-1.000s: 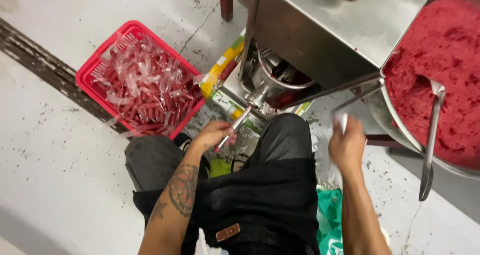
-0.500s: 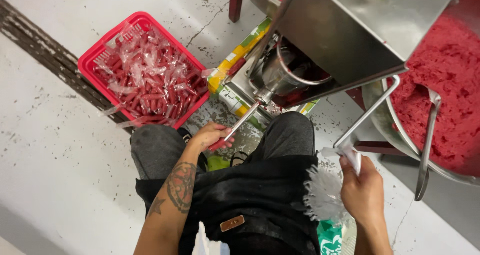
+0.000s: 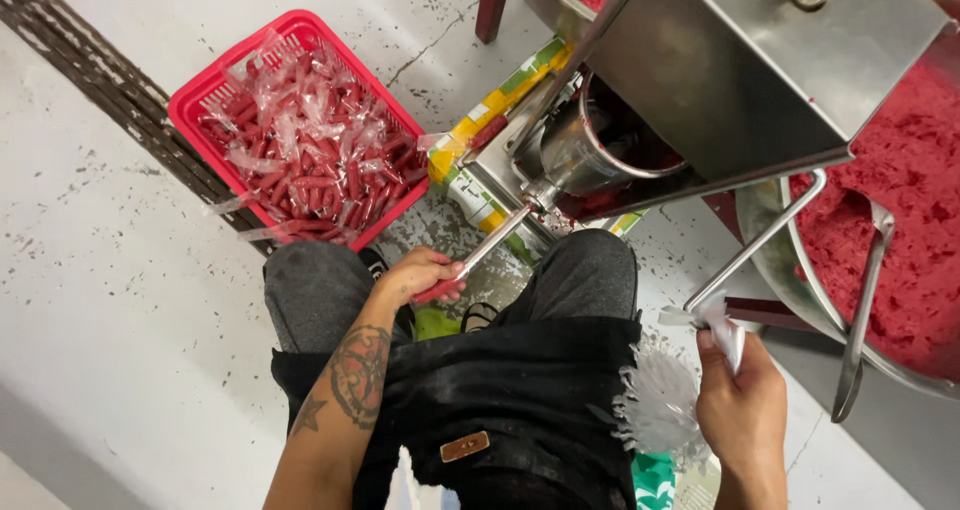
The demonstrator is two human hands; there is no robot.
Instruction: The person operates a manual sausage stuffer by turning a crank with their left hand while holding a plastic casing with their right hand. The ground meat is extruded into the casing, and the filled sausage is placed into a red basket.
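Floor (image 3: 120, 300): you are looking down at pale grey concrete, speckled with dark spots and running across the left and bottom of the frame.
Crack (image 3: 430, 45): a thin line is running through the floor at upper centre.
Drain grate (image 3: 110, 100): a dark slotted strip is crossing the upper left diagonally.
Red leg (image 3: 492, 5): a dark red furniture leg is standing at the top centre.
Light: even, soft light is falling on the floor, casting only faint shadows along the lower left.
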